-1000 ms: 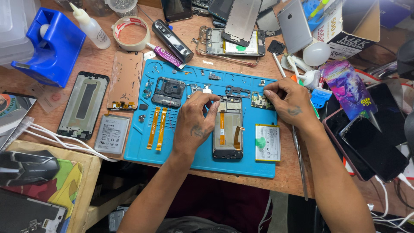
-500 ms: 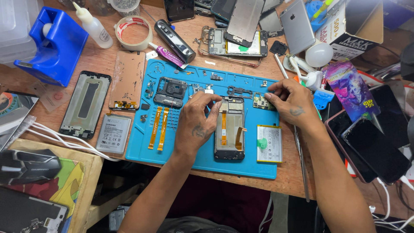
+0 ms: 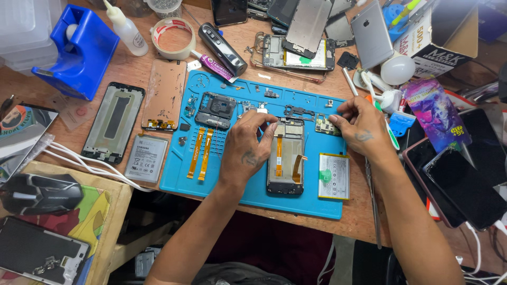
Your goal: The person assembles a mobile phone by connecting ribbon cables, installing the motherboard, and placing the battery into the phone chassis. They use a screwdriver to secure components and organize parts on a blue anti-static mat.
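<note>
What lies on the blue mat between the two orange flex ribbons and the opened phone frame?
In the head view, the left hand rests on the blue silicone mat between the orange flex ribbons and the opened black phone frame.

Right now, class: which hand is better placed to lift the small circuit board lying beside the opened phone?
Right hand: its fingertips already touch the circuit board. The left hand rests across the opened phone, farther away.

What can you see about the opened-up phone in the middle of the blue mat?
The opened phone lies flat and upright on the blue mat, back cover off. Its dark frame shows bare insides and an orange ribbon cable running down the middle. The left hand touches its top edge; the right hand works just beside its top right corner.
</note>
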